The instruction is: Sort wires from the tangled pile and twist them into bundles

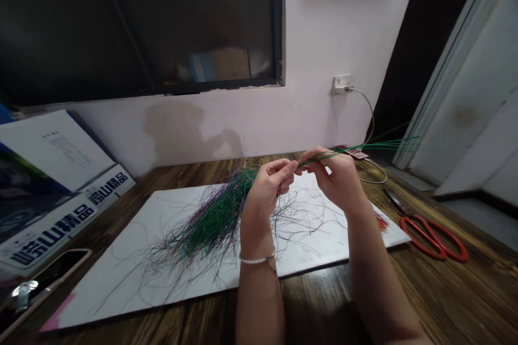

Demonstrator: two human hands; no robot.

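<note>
Thin green wires stretch out to the right from between my two hands, which meet above a white board. My left hand pinches the near end of these wires between thumb and fingers; a beaded bracelet circles its wrist. My right hand is closed on the same strands a little further along. Below and left of the hands, a large tangled pile of wires, mostly green with dark and purple ones, lies on the board. Loose dark strands spread across the board under my hands.
Red-handled scissors lie on the wooden table at the right. A phone and printed boxes stand at the left. A cable runs from a wall socket to the table's back. Some red strands rest near the board's right edge.
</note>
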